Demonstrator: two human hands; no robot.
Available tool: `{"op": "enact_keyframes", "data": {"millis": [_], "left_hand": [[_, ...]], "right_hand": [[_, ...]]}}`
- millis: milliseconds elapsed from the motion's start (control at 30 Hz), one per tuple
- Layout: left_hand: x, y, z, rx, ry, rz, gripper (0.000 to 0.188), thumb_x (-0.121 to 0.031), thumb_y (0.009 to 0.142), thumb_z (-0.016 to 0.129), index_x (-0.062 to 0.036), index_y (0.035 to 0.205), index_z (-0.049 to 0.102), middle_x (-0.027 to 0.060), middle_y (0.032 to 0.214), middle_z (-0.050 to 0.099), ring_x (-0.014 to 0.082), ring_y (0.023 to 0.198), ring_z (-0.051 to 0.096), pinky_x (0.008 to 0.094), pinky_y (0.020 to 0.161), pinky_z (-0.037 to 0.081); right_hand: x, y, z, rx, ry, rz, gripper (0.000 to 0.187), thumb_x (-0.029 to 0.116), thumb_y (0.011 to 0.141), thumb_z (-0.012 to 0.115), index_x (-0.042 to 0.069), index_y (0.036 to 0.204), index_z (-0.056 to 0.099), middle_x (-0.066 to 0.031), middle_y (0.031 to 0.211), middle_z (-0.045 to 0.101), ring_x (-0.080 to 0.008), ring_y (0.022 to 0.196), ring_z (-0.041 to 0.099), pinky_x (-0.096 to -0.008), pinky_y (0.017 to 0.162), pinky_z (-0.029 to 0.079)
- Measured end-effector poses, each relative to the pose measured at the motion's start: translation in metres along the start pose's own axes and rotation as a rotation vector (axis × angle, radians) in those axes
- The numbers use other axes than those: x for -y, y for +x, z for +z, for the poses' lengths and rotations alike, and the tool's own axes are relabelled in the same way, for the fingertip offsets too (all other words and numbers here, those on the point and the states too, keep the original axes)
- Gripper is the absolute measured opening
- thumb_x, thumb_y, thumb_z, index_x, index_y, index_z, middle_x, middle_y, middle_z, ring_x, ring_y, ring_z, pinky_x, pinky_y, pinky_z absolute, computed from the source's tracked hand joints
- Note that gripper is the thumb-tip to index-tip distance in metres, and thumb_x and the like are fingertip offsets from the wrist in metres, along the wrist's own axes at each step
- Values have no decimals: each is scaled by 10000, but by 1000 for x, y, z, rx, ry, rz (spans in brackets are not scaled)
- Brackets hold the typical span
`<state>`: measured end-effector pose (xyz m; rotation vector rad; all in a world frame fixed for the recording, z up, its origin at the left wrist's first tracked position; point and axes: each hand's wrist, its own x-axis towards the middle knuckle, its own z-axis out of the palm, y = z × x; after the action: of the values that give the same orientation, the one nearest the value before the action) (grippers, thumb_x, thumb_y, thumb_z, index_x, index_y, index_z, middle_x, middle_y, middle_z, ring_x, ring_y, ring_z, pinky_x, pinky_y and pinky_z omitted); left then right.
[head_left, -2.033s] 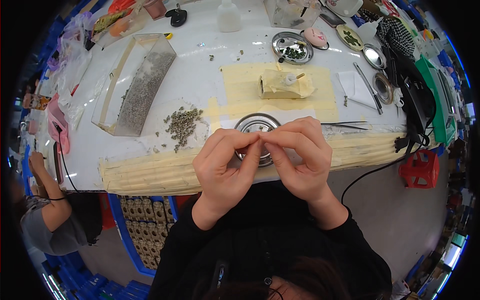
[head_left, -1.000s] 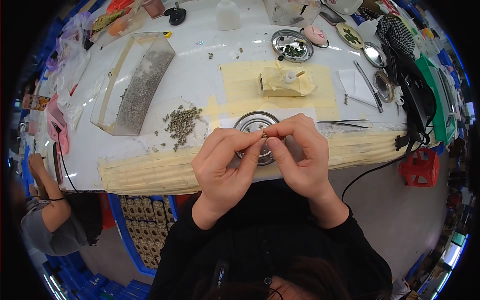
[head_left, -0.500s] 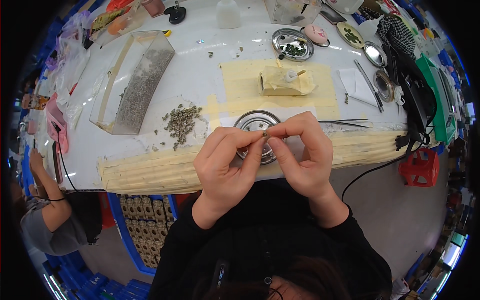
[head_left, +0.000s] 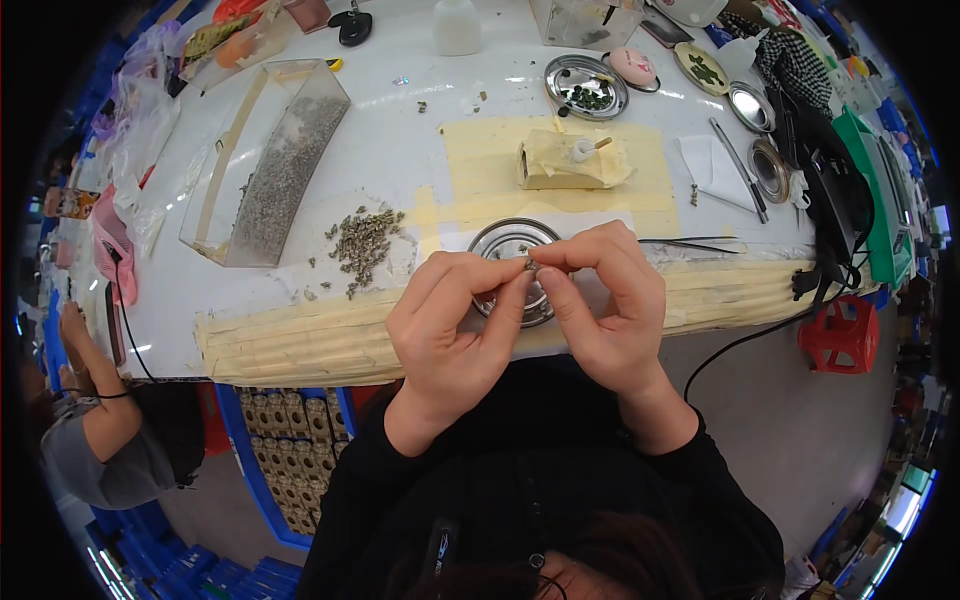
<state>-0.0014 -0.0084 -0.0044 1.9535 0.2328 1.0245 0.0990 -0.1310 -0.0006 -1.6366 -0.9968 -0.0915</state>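
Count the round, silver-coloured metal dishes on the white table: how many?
4: the front dish, partly hidden beneath the left hand and right hand; a rear dish holding dark green pieces; a third dish toward the right; a fourth dish nearer the person. More may be hidden.

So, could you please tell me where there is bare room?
The widest bare tabletop lies between the clear bin and yellow taped sheet, beyond the parts pile; stray bits dot its far part. A smaller patch separates the round tray from the white cloth. Crowded: the far-right dishes, and the metal dish below the fingers.
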Motion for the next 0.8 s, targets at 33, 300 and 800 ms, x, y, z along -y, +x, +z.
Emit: {"op": "enact_keyframes", "data": {"millis": [33, 300, 800], "left_hand": [[0, 0, 0, -2, -2, -3, 162, 89, 770, 779, 33, 913, 726, 99, 807, 676, 179, 690, 638, 272, 591, 503], [0, 0, 0, -10, -4, 7, 167, 91, 764, 783, 34, 909, 724, 99, 805, 676, 181, 689, 636, 273, 591, 502], [0, -1, 1, 2, -2, -14, 167, 91, 763, 780, 31, 909, 725, 101, 810, 675, 184, 691, 636, 277, 592, 502]], "right_hand": [[0, 0, 0, 3, -2, 1, 140, 8, 801, 746, 49, 934, 729, -44, 846, 697, -200, 760, 594, -315, 736, 407], [0, 1, 0, 25, -15, -1, 137, 16, 803, 750, 47, 935, 731, -46, 840, 699, -202, 753, 599, -316, 742, 406], [0, -1, 0, -9, 19, -20, 144, 18, 792, 754, 57, 931, 743, -49, 837, 696, -198, 754, 603, -318, 737, 409]]}}
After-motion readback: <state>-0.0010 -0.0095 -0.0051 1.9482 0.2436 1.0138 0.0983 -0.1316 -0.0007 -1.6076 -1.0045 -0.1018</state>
